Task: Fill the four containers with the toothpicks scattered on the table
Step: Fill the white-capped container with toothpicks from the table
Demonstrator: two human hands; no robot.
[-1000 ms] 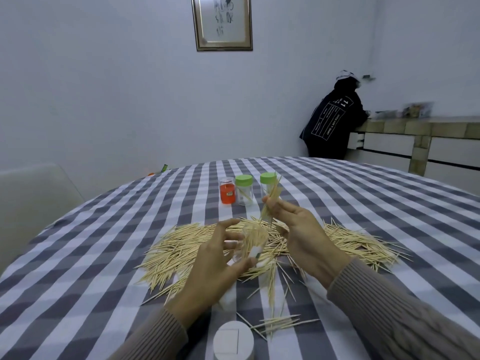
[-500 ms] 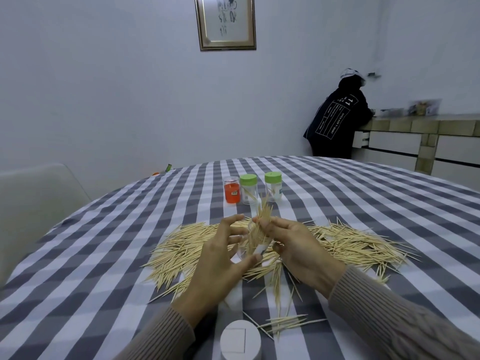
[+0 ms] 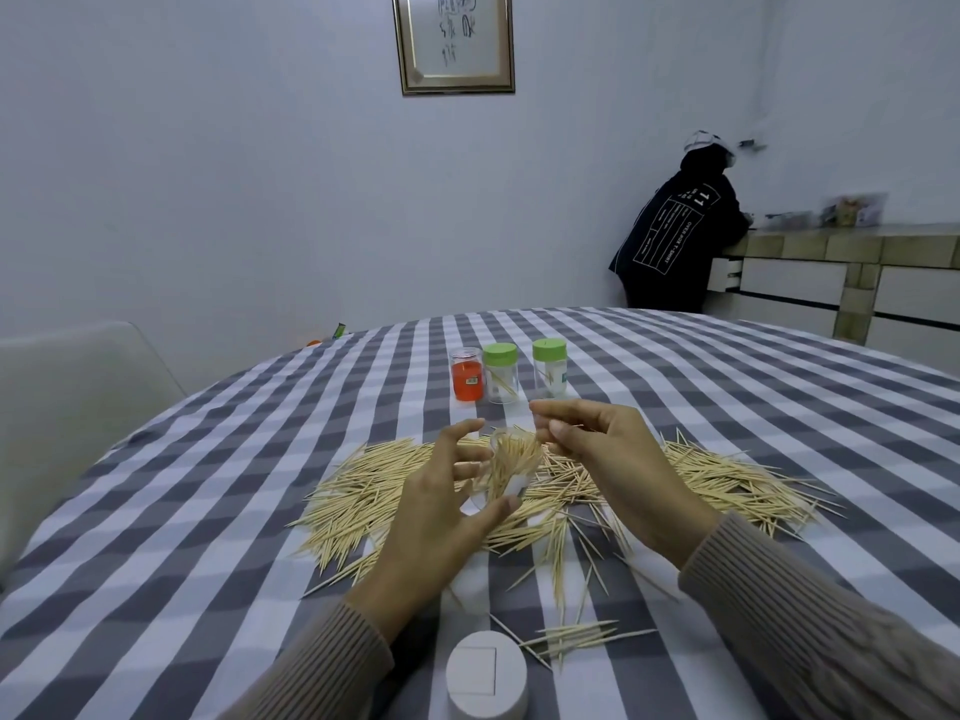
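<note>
Meanwhile, the left hand (image 3: 441,506) is gripping a part-filled clear container (image 3: 506,470), the right hand (image 3: 602,449) is pinching one toothpick (image 3: 569,425), while most toothpicks (image 3: 727,475) are lying scattered.

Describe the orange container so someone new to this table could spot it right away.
On the checked tablecloth, beyond the toothpick pile, three small containers stand in a row. It is the leftmost: orange inside and lidless, while its neighbours have green lids.
</note>
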